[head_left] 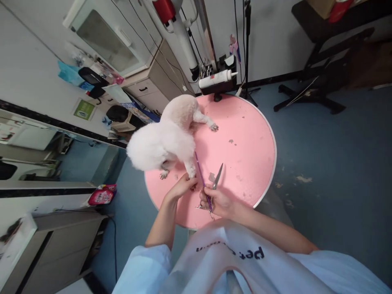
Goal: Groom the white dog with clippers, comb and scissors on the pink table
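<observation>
A fluffy white dog (pixel 162 141) lies on the round pink grooming table (pixel 251 151), its head toward the left. My left hand (pixel 183 185) is closed around the lower part of one of its front legs, near the paw. My right hand (pixel 221 203), just to the right, is closed on a pair of scissors (pixel 218 176) and a slim purple comb (pixel 200 168). The scissor blades point away from me, and their handle rings hang out below my fingers. The comb's far end reaches close to the dog's chest. Small grey tufts of hair lie beside the blades.
At the table's far edge a black holder (pixel 228 85) carries a white bottle (pixel 216 78) and several scissors. A white dryer arm (pixel 186 43) hangs above. Cabinets (pixel 143 87) stand behind the dog, and a black wheeled chair base (pixel 309 96) is at right.
</observation>
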{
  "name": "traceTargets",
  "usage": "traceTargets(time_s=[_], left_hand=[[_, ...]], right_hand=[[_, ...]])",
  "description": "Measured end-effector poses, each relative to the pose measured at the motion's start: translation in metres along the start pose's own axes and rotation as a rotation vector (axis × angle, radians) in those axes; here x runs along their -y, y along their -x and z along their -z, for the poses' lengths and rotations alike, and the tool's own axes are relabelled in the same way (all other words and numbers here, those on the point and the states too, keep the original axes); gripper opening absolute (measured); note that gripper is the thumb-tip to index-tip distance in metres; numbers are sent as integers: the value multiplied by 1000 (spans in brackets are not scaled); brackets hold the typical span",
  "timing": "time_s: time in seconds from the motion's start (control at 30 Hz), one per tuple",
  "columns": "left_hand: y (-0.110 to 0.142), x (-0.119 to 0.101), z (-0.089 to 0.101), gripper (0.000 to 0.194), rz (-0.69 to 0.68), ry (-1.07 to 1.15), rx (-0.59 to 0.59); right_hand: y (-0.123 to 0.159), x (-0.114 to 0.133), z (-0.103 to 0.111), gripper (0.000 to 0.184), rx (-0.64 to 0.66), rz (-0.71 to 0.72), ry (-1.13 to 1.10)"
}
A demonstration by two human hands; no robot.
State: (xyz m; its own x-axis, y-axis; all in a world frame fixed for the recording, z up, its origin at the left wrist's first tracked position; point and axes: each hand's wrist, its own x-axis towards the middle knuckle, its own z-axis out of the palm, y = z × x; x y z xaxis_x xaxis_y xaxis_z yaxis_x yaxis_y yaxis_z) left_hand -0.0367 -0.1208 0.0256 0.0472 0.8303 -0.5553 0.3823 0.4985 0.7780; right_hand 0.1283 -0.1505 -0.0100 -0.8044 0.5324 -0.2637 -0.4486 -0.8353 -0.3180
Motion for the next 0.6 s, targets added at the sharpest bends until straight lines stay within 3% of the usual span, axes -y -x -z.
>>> traceTargets(time_s=[0.1,0.2,0.27,0.37,0.5,0.6], left_hand=[[5,-8,-1,13,-14,48,18],[12,-13,2,12,-21,40,53],[18,-14,6,12,-33,9,85],[23,-13,12,15,-40,-31,149],[24,-12,16,15,-10,-93,245],[25,-11,18,19,23,-171,264]], right_hand=[[10,1,2,24,-24,-7,-136],[13,2,2,22,-124,-116,-160],[11,2,1,23,-79,-197,-163],[7,0,-3,23,57,-194,-191],[5,-7,-6,24,-29,-178,-181],[7,-11,-7,24,70,-180,-160]])
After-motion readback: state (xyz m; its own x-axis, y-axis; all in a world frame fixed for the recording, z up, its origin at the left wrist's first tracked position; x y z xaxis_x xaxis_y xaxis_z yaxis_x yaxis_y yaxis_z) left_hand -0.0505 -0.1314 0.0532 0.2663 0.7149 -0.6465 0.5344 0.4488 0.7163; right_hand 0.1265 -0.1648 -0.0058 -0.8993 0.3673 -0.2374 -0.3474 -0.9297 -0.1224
